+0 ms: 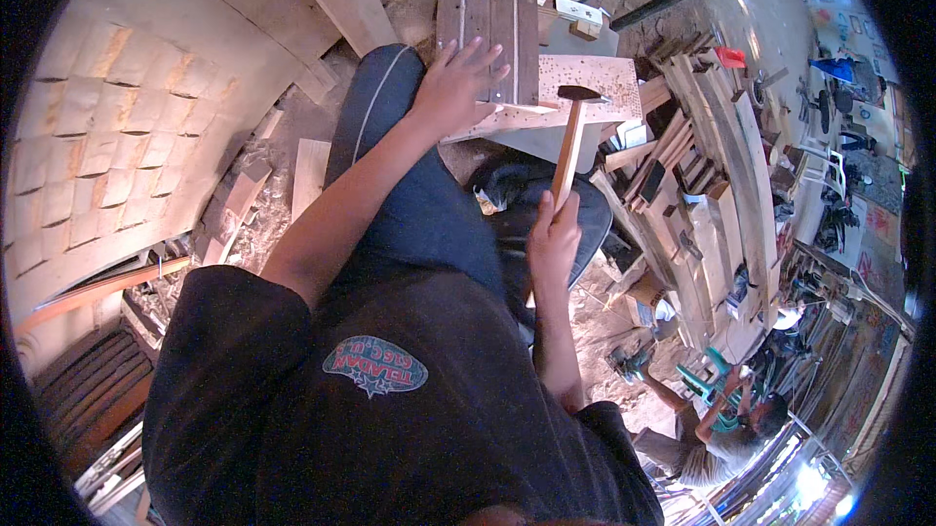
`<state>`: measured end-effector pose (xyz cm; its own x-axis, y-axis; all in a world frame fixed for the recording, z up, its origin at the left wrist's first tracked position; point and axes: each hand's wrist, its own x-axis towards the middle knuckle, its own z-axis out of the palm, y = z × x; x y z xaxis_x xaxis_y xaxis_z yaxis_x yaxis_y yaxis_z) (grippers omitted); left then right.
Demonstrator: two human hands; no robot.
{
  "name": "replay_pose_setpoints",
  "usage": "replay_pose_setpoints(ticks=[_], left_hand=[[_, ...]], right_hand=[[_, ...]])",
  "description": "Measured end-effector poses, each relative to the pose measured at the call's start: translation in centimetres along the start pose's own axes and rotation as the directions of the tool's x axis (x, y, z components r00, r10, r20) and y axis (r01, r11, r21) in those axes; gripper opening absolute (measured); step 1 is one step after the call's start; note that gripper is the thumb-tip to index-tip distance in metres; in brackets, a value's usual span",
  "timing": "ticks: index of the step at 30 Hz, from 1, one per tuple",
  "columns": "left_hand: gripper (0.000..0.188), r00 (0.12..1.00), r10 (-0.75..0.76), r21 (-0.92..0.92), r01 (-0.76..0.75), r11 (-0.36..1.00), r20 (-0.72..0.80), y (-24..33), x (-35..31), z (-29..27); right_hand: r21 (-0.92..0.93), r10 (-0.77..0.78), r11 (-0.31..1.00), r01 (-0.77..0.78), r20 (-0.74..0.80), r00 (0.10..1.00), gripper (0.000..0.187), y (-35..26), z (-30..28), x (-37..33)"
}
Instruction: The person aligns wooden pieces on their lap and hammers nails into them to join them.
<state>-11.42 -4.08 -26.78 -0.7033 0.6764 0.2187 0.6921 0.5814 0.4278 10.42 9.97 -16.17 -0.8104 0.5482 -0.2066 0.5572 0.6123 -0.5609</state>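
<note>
My left hand (456,87) is open, its fingers spread over the near left edge of a dark brown slatted wooden panel (514,38). Whether the palm presses on the panel or hovers just above it is hard to tell. Under the panel lies a pale board (595,77) dotted with many small holes or marks. My right hand (554,233) is closed around the wooden handle of a hammer (569,141). The hammer stands up from the fist, its dark metal head over the pale board, to the right of the panel and apart from it.
Scrap planks and long timber (721,185) are piled on the right. Large pale sheets (117,136) lean at the left. A small wood block (586,29) sits beyond the panel. At the lower right, another person (717,443) sits by a green plastic chair (721,394).
</note>
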Motion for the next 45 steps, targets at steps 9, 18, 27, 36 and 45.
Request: replay_pose_setpoints(ticks=[9,18,27,36,45], left_hand=[[0.071,0.999,0.001,-0.016,-0.002,1.0,-0.038,-0.3,0.1,0.2],[0.065,0.998,-0.049,0.04,0.047,0.998,0.038,0.7,0.2,-0.7],[0.063,0.999,-0.035,0.042,0.035,0.998,-0.003,0.3,0.4,-0.6],[0.064,0.998,-0.057,0.031,0.057,0.998,0.01,0.1,0.1,-0.7],[0.065,0.998,-0.053,0.061,0.051,0.997,0.03,0.0,0.0,-0.4]], right_hand=[[0.102,-0.044,0.993,0.056,-0.123,0.991,0.024,-2.3,-1.1,-0.6],[0.013,0.006,1.0,-0.005,-0.08,0.997,0.024,-0.4,0.1,-0.2],[0.01,-0.034,0.999,0.035,-0.083,0.996,0.025,-0.9,0.4,0.4],[-0.006,-0.043,0.999,0.042,-0.027,0.999,0.027,-1.6,0.7,0.5],[-0.135,-0.053,0.989,0.062,0.068,0.996,0.024,-1.1,0.1,1.6]])
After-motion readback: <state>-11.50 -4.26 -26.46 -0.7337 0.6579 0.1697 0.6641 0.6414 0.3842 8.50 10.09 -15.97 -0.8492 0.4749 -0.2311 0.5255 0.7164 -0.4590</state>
